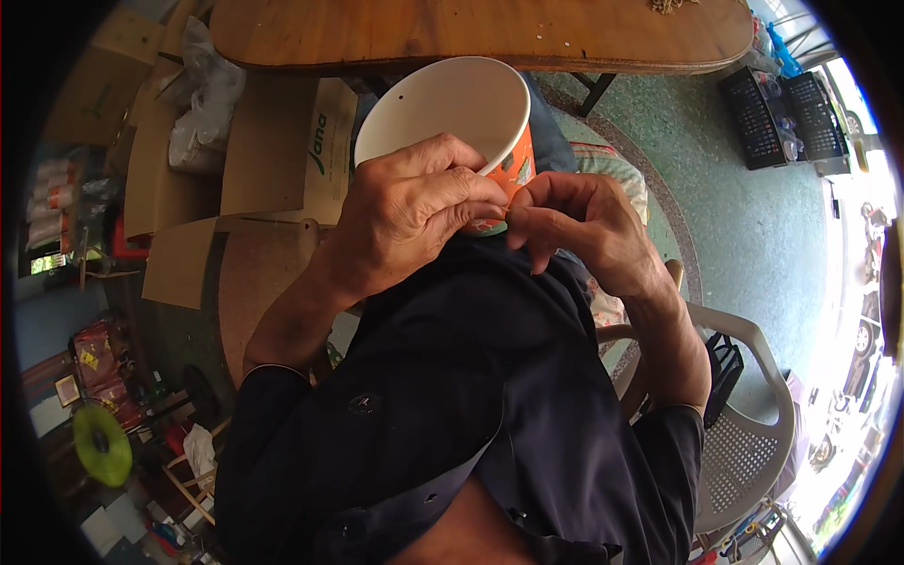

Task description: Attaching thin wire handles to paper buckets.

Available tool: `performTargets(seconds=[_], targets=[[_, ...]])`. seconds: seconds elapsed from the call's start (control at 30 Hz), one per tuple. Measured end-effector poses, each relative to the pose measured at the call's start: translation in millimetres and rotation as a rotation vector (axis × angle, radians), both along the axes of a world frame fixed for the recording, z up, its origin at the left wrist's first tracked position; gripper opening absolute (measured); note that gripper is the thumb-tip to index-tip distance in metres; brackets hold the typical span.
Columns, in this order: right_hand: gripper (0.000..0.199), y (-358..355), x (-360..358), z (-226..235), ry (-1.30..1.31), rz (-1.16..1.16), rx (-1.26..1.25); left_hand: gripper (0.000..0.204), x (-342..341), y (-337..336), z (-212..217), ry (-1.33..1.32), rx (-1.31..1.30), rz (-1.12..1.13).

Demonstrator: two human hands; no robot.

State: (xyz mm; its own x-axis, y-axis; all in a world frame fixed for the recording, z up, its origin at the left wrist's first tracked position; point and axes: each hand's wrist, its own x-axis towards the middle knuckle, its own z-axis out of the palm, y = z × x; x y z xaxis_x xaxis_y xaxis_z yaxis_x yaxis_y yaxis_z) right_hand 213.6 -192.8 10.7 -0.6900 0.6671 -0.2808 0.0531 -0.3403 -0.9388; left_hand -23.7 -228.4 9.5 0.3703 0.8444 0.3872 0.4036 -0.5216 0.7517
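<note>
A large round bucket (438, 113), white inside with an orange printed outer wall, stands tilted in front of me, its mouth facing up. A small dark hole shows in its wall near the left rim. My left hand (410, 202) lies against the bucket's near side, thumb and fingers pinched together. Close beside it, my right hand (589, 221) also pinches with thumb and forefinger at the outer wall. The fingertips of both hands meet there. Whatever sits between them is too small and too covered to make out.
Beyond the bucket runs a wooden table (471, 33). Open cardboard boxes (268, 151) and a clear plastic bag (202, 94) are at left. Black crates (782, 113) stand far right. A light plastic chair (749, 443) is at my right, and a green fan (101, 444) at lower left.
</note>
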Motion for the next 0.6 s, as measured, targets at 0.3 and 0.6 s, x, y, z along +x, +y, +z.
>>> performTargets(seconds=[0.3, 0.6], targets=[[0.022, -10, -5, 6, -0.174, -0.112, 0.208, 0.011, 5, 2, 10, 0.158, 0.218, 0.029], [0.017, -10, -4, -7, -0.151, -0.192, 0.309, 0.010, 7, -1, 10, 0.133, 0.152, 0.039]])
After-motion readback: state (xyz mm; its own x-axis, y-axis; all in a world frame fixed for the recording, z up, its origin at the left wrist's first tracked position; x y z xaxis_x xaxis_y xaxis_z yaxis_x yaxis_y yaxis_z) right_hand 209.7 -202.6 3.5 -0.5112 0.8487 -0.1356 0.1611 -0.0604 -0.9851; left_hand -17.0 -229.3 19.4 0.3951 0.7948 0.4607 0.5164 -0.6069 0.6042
